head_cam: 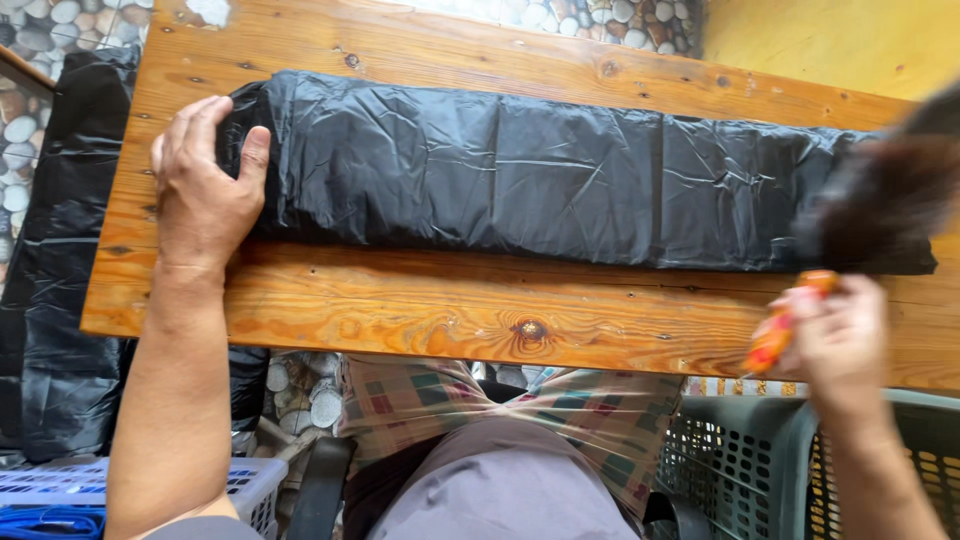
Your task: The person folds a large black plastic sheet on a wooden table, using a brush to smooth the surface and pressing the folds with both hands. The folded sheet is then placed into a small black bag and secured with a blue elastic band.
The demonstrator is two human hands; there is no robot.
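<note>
A long black plastic-wrapped bundle (520, 175) lies lengthwise across a wooden table (450, 310). My left hand (203, 185) rests flat on the bundle's left end, fingers together and thumb over the plastic. My right hand (835, 335), blurred, is at the table's front right edge and grips a small orange and red tool (785, 325) that looks like a lighter or cutter. A dark blurred shape (885, 200) covers the bundle's right end.
More black plastic sheet (55, 280) hangs off the left of the table. A white crate (245, 480) stands at lower left, a grey-green lattice basket (750, 460) at lower right. Pebble flooring and a yellow wall (830, 40) lie beyond.
</note>
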